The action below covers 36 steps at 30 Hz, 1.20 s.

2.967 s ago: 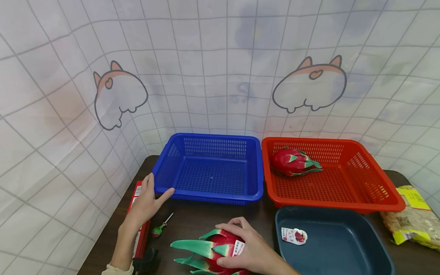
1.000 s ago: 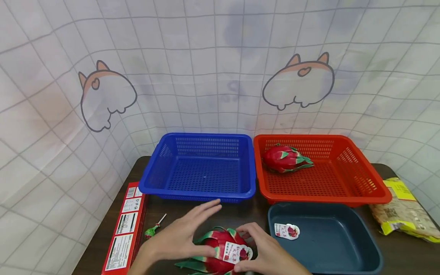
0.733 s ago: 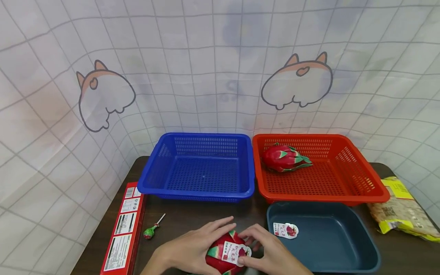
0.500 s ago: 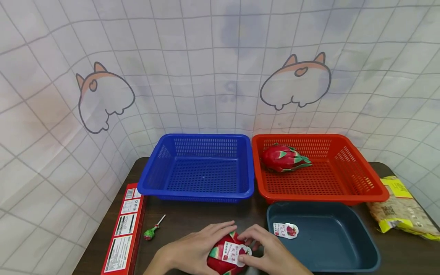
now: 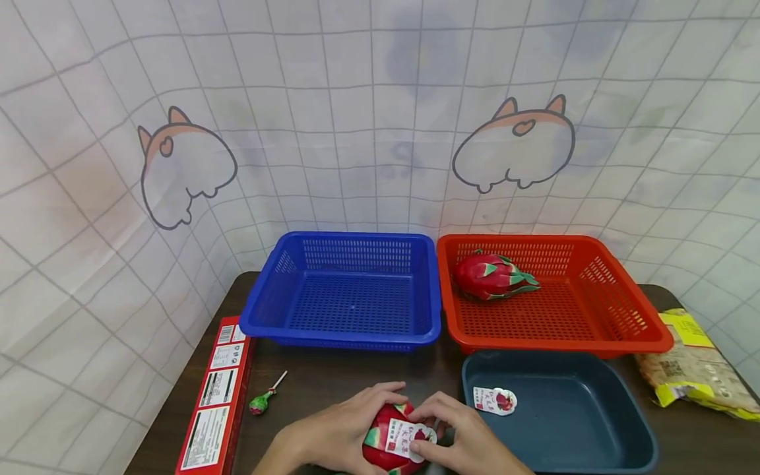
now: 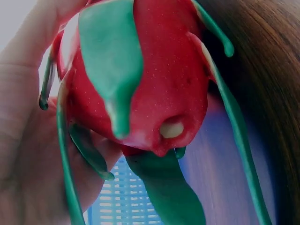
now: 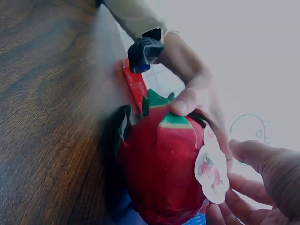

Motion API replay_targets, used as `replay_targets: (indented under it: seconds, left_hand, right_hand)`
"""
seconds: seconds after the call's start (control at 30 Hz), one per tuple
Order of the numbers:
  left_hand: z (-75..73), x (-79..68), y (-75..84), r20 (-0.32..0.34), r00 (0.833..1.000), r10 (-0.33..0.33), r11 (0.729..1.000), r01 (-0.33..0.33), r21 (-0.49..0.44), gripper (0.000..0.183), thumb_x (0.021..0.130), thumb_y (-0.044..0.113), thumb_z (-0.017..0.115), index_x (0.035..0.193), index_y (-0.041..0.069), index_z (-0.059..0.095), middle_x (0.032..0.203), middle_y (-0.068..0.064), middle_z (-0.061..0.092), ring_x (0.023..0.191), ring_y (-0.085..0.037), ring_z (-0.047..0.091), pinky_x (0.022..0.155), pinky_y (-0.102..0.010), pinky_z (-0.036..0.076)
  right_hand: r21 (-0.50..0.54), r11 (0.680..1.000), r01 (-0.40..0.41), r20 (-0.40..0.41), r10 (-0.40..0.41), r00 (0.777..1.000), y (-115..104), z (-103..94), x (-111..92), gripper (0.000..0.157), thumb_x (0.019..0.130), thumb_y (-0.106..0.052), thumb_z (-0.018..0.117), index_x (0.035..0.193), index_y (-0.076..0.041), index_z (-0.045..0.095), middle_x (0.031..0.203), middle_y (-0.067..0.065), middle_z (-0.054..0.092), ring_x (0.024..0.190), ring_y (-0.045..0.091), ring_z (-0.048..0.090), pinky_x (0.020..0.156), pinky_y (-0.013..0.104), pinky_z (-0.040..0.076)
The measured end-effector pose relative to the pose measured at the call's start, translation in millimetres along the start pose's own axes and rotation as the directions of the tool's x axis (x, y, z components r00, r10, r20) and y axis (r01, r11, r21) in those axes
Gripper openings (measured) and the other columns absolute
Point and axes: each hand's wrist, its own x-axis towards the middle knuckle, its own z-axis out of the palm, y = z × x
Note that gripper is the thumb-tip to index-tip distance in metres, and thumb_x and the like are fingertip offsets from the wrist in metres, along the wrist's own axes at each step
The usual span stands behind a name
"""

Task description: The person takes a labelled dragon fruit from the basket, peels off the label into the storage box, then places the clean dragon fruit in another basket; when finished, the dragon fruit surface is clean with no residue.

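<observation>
A red dragon fruit [image 5: 377,455] with green leaf tips sits at the table's front edge, between both hands. My left hand [image 5: 338,429] grips it from the left; the left wrist view shows the thumb side against the fruit's red skin [image 6: 164,70] among drooping green leaves. A white paper label [image 5: 406,439] with a fruit picture lies on its top right. My right hand [image 5: 460,435] is at that label, thumb and curled fingers pinching its right edge. In the right wrist view, the thumb and fingers close about the label [image 7: 212,176] at the fruit's side.
A blue basket [image 5: 338,340] and a red basket [image 5: 564,344], with another dragon fruit [image 5: 489,276] inside, stand behind. A dark tray [image 5: 570,422] bearing a loose label [image 5: 495,400] is at right, beside a yellow-edged bag [image 5: 689,363]. A red box [image 5: 214,402] and lollipop [image 5: 261,401] lie left.
My left hand has left the blue basket's corner and taken hold of the dragon fruit. My right hand has shifted from gripping the fruit to its label. Over the last half second, little moves.
</observation>
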Motion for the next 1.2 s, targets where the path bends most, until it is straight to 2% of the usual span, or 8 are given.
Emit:
replay_targets:
  seconds: [0.2, 0.4, 0.53, 0.67, 0.8, 1.0, 1.1, 1.2]
  left_hand:
    - [1.4, 1.5, -1.4, -0.009, 1.0, 0.006, 1.0, -0.006, -0.006, 0.081, 0.08, 0.055, 0.072, 0.143, 0.035, 0.026, 0.158, -0.003, 0.026, 0.137, -0.017, 0.04, 0.103, -0.033, 0.047]
    - [2.9, 2.1, -0.7, -0.019, 0.999, 0.025, 0.999, -0.025, 0.021, 0.081, 0.08, 0.052, 0.073, 0.144, 0.03, 0.027, 0.158, -0.004, 0.025, 0.138, -0.019, 0.039, 0.104, -0.034, 0.046]
    - [2.9, 2.0, 0.3, -0.018, 1.0, 0.023, 0.999, -0.023, 0.024, 0.082, 0.08, 0.052, 0.073, 0.144, 0.026, 0.028, 0.158, -0.004, 0.024, 0.139, -0.02, 0.038, 0.104, -0.035, 0.046]
    - [3.0, 0.4, 0.0, -0.021, 1.0, 0.018, 1.0, -0.018, 0.018, 0.082, 0.08, 0.052, 0.073, 0.144, 0.025, 0.029, 0.159, -0.004, 0.024, 0.14, -0.02, 0.038, 0.105, -0.036, 0.046]
    - [1.2, -1.3, 0.9, -0.023, 1.0, 0.005, 1.0, -0.005, 0.012, 0.08, 0.081, 0.052, 0.073, 0.144, 0.029, 0.028, 0.159, 0.0, 0.024, 0.139, -0.02, 0.039, 0.104, -0.035, 0.047]
    - [0.6, -1.1, 1.9, -0.034, 0.999, 0.006, 1.0, -0.005, 0.021, 0.081, 0.08, 0.051, 0.074, 0.143, 0.033, 0.027, 0.158, 0.003, 0.023, 0.138, -0.019, 0.039, 0.102, -0.033, 0.048]
    - [2.0, -0.7, 1.9, -0.039, 0.999, 0.007, 1.0, -0.005, 0.029, 0.082, 0.079, 0.052, 0.074, 0.143, 0.032, 0.027, 0.158, 0.002, 0.024, 0.137, -0.018, 0.04, 0.102, -0.033, 0.048]
    - [3.5, 0.1, 2.4, -0.04, 0.999, 0.009, 0.999, -0.008, 0.032, 0.082, 0.079, 0.053, 0.074, 0.143, 0.03, 0.028, 0.158, 0.002, 0.024, 0.136, -0.017, 0.041, 0.101, -0.032, 0.048]
  right_hand:
    - [0.025, 0.999, -0.03, 0.012, 0.029, 0.999, -2.8, -0.1, -0.5, 0.025, 0.089, -0.033, 0.07, 0.109, -0.018, 0.068, 0.1, 0.002, 0.063, 0.083, -0.002, 0.052, 0.065, 0.021, 0.052]
    - [0.002, 1.0, 0.003, -0.051, -0.003, 0.999, -1.1, 4.4, -1.0, 0.023, 0.089, -0.032, 0.07, 0.106, -0.018, 0.069, 0.096, 0.002, 0.063, 0.083, -0.001, 0.053, 0.064, 0.019, 0.05]
    - [0.043, 0.999, 0.009, -0.086, -0.005, 0.996, -0.1, 8.3, 0.0, 0.017, 0.09, -0.028, 0.068, 0.103, -0.017, 0.069, 0.092, 0.002, 0.062, 0.08, 0.0, 0.053, 0.064, 0.019, 0.049]
    - [0.122, 0.989, -0.087, -0.084, 0.097, 0.992, 0.4, 13.6, 2.4, 0.016, 0.092, -0.029, 0.066, 0.1, -0.016, 0.069, 0.088, 0.001, 0.062, 0.078, 0.001, 0.054, 0.067, 0.019, 0.05]
    - [0.148, 0.973, -0.179, -0.076, 0.191, 0.979, -0.2, 16.8, 4.7, 0.016, 0.092, -0.032, 0.064, 0.098, -0.018, 0.069, 0.087, -0.002, 0.061, 0.077, 0.001, 0.054, 0.069, 0.018, 0.049]
    - [0.168, 0.973, -0.156, -0.09, 0.173, 0.981, 0.8, 16.9, 5.0, 0.018, 0.095, -0.029, 0.061, 0.098, -0.013, 0.067, 0.086, 0.001, 0.06, 0.076, 0.0, 0.052, 0.067, 0.019, 0.047]
    - [0.205, 0.96, -0.191, -0.065, 0.208, 0.976, 1.0, 16.2, 4.5, 0.02, 0.095, -0.028, 0.061, 0.1, -0.01, 0.067, 0.087, 0.002, 0.059, 0.077, 0.0, 0.052, 0.066, 0.019, 0.046]
    - [0.25, 0.932, -0.261, -0.012, 0.273, 0.962, 0.4, 14.5, 4.1, 0.021, 0.096, -0.028, 0.059, 0.102, -0.008, 0.065, 0.089, 0.001, 0.057, 0.078, 0.002, 0.051, 0.067, 0.018, 0.044]
